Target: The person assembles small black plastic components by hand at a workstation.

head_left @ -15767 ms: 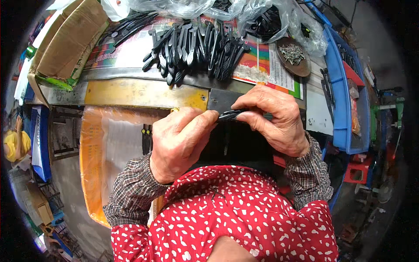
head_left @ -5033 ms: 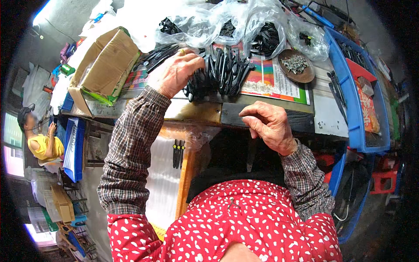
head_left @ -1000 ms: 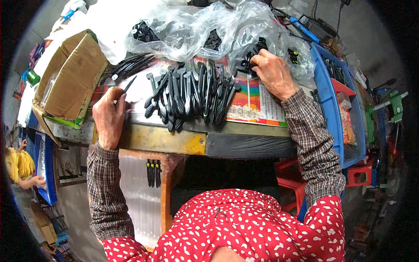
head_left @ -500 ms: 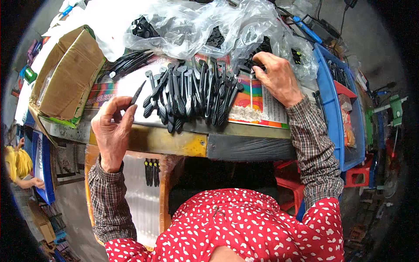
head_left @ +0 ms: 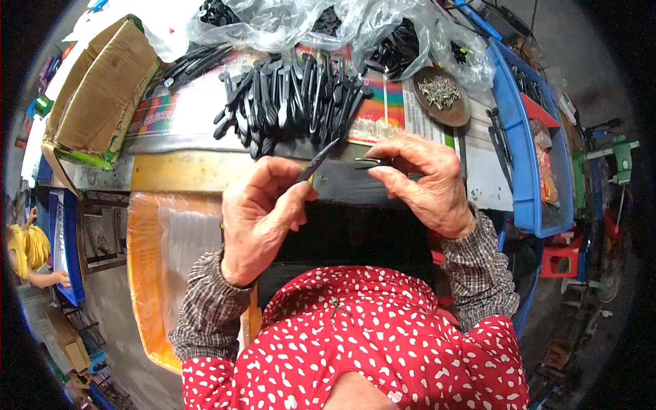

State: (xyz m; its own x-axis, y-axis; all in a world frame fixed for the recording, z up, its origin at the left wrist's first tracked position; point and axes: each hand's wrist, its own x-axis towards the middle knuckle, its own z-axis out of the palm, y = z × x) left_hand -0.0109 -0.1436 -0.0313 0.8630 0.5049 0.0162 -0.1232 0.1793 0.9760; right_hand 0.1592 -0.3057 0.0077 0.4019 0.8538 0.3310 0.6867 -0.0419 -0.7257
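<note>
My left hand (head_left: 263, 215) pinches a slim black blade-like strip (head_left: 316, 161) that points up and to the right. My right hand (head_left: 424, 181) holds a small black handle piece (head_left: 367, 163) by its end, level with the strip's tip, the two almost touching. Both hands are close together over the near edge of the bench (head_left: 184, 171). Just beyond them lies a heap of several black handles (head_left: 290, 99) on a colourful printed sheet (head_left: 379, 116).
Clear plastic bags of black parts (head_left: 328, 20) lie at the back. A brown dish of small screws (head_left: 441, 96) sits at the right, beside a blue tray (head_left: 523, 150). A cardboard box (head_left: 96, 89) stands at the left. An orange-edged bag (head_left: 171, 260) hangs below the bench. Another person (head_left: 34, 253) is far left.
Both hands have drawn back from the heap and the bags toward me and come together, the left bringing the strip and the right a black piece.
</note>
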